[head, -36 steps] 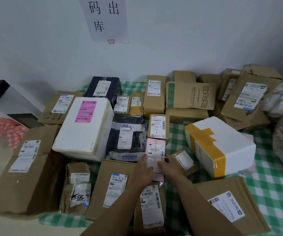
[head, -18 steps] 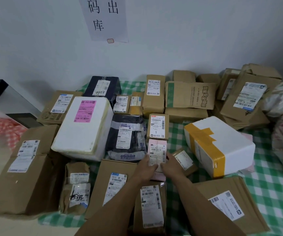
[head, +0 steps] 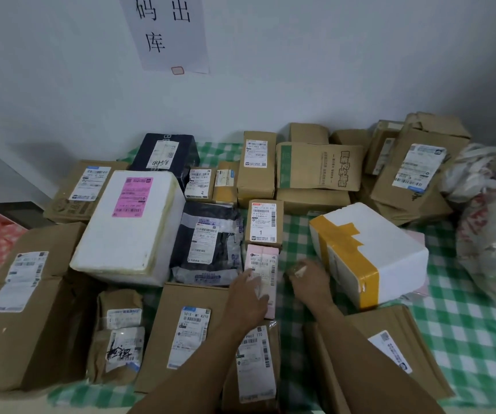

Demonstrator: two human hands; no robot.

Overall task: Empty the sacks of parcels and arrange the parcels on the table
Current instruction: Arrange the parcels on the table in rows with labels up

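Across the green-checked worktop (head: 464,318), stiff cardboard boxes (head: 31,318) and creased paper mailers (head: 318,165). At centre, lying flat, a slim pink parcel (head: 261,261) with a white label, under the left hand (head: 248,297), fingers straight and slightly spread. Just beside, the right hand (head: 311,279) cupped over a small brown taped parcel (head: 296,268); gripping or only touching, cannot tell. Next to that, a blocky white foam box (head: 390,243) banded in yellow tape. Far right, wrinkled glossy plastic sacks (head: 491,249).
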